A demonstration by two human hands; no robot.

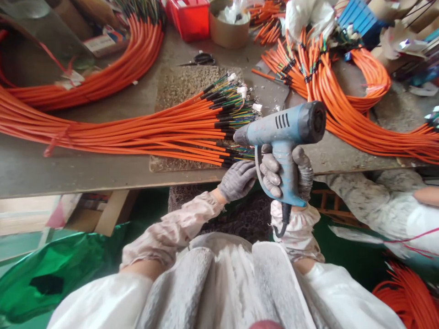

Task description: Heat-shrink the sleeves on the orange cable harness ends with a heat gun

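My right hand, in a grey glove, is wrapped round the handle of a blue heat gun. The gun's dark nozzle points left, over the ends of a bundle of orange cables. Black sleeves sit near the cable ends, with thin coloured wires and white connectors beyond them. My left hand, also gloved, is at the table's front edge, beside the lowest cable ends. Its fingertips are partly hidden near the gun, and whether they hold a wire cannot be made out. The cable ends lie on a speckled board.
Another orange coil lies at the back left, and more cables spread to the right. Scissors, a red bin and a round tub stand behind. A person's sleeve is at the right.
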